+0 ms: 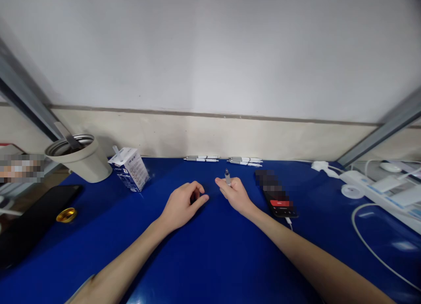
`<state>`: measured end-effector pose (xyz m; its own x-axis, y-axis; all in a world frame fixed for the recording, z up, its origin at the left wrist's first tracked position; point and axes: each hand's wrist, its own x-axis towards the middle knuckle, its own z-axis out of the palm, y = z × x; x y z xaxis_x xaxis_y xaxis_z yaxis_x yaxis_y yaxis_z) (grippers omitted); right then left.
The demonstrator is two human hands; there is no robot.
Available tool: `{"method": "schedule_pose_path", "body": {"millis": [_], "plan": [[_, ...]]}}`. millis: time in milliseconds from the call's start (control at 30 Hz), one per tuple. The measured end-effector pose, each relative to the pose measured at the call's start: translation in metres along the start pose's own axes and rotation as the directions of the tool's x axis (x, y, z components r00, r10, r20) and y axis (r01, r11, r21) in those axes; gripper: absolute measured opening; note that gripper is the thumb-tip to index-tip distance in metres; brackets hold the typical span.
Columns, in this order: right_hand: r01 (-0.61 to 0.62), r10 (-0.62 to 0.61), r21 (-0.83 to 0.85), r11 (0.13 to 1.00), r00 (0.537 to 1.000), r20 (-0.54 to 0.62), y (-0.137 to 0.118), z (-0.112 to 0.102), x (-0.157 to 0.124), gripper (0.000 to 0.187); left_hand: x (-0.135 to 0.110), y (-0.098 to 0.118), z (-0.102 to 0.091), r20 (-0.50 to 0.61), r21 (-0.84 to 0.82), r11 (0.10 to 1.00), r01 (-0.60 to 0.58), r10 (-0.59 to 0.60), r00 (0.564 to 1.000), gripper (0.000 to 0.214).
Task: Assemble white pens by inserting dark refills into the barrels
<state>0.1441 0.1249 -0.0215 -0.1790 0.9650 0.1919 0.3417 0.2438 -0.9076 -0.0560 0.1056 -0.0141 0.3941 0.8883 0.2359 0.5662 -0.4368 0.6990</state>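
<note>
Between the fingers of my right hand point(236, 193) is a pen point(227, 178), its grey grip and pointed end standing up above the thumb. The rest of that pen is hidden by the hand. My left hand point(184, 203) rests over the blue table with its fingers loosely curled and a gap between thumb and forefinger; nothing shows in it. Beyond the hands, along the wall, lie two groups of white-and-grey pens, one group point(202, 158) on the left and another point(245, 161) on the right.
To the left stand a drink carton point(130, 170) with a straw and a beige cup point(80, 159) with a utensil in it. A gold lid point(66, 215) lies by a long black object point(36, 218). Right of my hands are a plugged-in phone point(274, 194), a power strip point(378, 190) and cables.
</note>
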Motion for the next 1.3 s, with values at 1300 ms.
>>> {"method": "schedule_pose_path", "body": {"millis": [1300], "plan": [[0.421,-0.272,-0.541,0.729,0.902,0.336,-0.007,0.005,-0.009,0.025,0.004,-0.012,0.003,-0.079,0.350,0.927,-0.135,0.173,0.982,0.037]]}}
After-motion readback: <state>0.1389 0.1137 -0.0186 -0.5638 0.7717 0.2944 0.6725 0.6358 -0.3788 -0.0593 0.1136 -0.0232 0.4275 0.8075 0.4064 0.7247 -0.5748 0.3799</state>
